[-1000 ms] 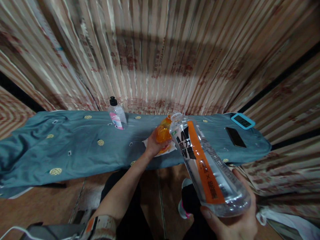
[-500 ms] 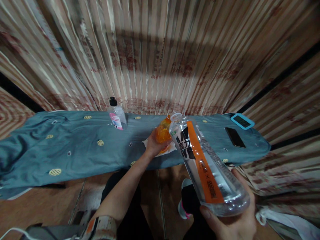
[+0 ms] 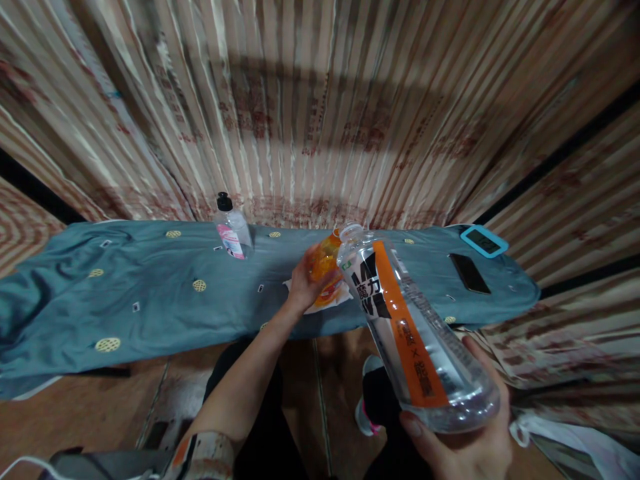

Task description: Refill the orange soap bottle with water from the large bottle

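Gripping the base of a tilted clear plastic bottle (image 3: 436,333) with an orange-striped label (image 3: 409,340), the right hand (image 3: 463,445) sits at lower right; the bottle's mouth is near frame centre, just beside the top of an orange bottle (image 3: 325,264) that the left hand (image 3: 303,285) clasps.

Large clear bottle (image 3: 423,333), gripped in right hand (image 3: 473,443): black characters "魔力" on label (image 3: 367,290); larger black letters above and below only partly legible. Orange stripe (image 3: 413,347), running toward same hand: "×" between small blurred characters. Pink-labelled bottle (image 3: 233,235), left of left hand (image 3: 303,283): print too small. Blue-framed display (image 3: 483,241), beyond right hand: digits blurred. Curtain (image 3: 320,133), beyond both hands: red characters illegible.
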Motion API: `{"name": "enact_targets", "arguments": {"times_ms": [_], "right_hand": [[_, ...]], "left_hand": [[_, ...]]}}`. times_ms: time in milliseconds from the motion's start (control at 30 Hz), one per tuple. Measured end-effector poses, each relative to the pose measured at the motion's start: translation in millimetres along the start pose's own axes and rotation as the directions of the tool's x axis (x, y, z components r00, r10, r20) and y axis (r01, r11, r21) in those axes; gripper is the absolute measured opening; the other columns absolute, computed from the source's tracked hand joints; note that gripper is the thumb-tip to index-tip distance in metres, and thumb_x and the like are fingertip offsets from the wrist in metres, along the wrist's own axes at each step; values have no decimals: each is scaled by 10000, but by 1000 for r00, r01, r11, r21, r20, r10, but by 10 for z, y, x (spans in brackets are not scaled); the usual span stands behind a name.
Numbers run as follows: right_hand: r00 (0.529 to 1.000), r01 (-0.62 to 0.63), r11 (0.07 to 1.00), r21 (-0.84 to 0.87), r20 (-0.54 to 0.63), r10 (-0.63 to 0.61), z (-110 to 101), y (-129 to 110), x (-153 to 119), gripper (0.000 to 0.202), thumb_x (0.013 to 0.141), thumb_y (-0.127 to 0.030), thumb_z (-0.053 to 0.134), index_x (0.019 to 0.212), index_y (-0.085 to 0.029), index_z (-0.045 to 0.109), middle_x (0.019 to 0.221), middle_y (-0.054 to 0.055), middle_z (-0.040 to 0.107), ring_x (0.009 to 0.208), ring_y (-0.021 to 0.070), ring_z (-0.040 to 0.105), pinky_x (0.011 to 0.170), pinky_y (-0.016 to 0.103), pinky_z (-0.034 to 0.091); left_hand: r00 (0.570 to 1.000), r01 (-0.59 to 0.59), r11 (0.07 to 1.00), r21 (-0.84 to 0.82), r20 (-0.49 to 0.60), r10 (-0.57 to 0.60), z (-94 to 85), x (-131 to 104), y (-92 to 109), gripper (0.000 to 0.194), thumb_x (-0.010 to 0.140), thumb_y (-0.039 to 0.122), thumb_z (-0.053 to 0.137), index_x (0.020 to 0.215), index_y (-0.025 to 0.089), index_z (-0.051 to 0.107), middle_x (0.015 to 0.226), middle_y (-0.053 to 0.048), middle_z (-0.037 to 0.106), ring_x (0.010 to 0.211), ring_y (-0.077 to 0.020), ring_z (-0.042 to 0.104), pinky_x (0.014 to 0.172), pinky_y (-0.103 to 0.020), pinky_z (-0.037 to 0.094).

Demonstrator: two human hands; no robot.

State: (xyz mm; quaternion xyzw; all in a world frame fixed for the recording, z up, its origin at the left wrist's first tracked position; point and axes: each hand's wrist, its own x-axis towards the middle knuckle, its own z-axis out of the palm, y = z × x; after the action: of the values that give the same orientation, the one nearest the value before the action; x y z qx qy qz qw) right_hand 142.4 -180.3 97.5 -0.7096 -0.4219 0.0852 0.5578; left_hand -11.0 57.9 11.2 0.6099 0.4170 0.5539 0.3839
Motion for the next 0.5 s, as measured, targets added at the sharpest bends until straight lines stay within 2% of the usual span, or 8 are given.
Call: {"name": "enact_targets", "arguments": {"times_ms": [167, 333, 500], "right_hand": [[1000, 1, 1000, -25, 0, -1, 5, -19, -2, 1186, 610, -767, 826, 1562, -172, 444, 1501, 165, 538, 1323, 363, 562, 985, 428, 525], [999, 36, 999, -26, -18, -36, 35, -2, -1, 1222, 598, -785, 823, 1554, -122, 448, 1475, 173, 562, 1303, 343, 569, 1008, 422, 513], [1000, 2, 999, 37, -17, -1, 54, 12, -8, 1219, 586, -751, 850, 1562, -145, 442, 1497, 174, 540, 1281, 339, 584, 1003, 422, 506]], "left_hand": [[997, -73, 997, -4, 31, 73, -35, 2, 102, 566, 912, 570, 667, 1354, 218, 623, 1382, -126, 699, 1286, -328, 658, 1143, -510, 494], [993, -110, 994, -8, 42, 110, -37, 1, 106, 709, 879, 642, 683, 1436, 223, 552, 1405, -146, 677, 1303, -349, 646, 1152, -540, 483], [983, -179, 983, -37, 40, 180, -26, 28, 116, 799, 878, 676, 670, 1509, 234, 458, 1488, -170, 615, 1381, -353, 597, 1189, -545, 451]]}}
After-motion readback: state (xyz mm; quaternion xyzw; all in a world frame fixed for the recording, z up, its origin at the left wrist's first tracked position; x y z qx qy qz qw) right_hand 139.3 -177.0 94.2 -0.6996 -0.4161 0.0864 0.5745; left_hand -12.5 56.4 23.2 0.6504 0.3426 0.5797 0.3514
